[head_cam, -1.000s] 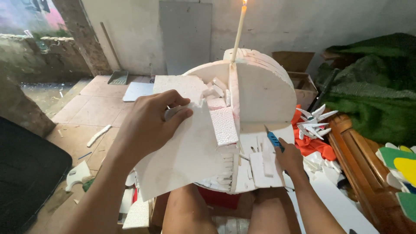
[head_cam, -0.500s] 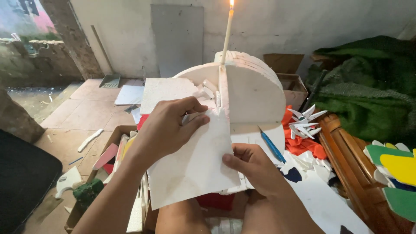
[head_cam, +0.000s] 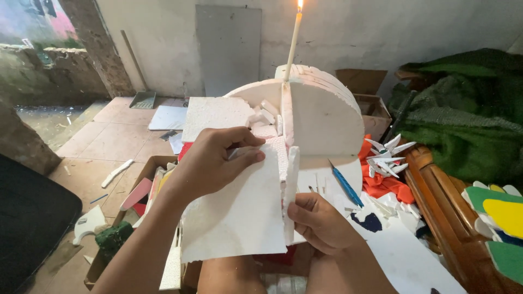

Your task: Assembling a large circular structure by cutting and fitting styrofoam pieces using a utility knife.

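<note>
A second ago the right hand (head_cam: 321, 223) rested out at four o'clock beside the blue cutter (head_cam: 345, 185), away from the foam; half a second ago it had come in to the lower right edge of the white foam sheet (head_cam: 239, 212), and now its fingers (head_cam: 299, 213) pinch a narrow foam strip (head_cam: 291, 190) standing upright against that edge. The left hand (head_cam: 210, 163) has shifted its grip to the sheet's upper edge at twelve o'clock. The cutter, covered half a second ago, lies uncovered again on the worktop (head_cam: 403, 256).
</note>
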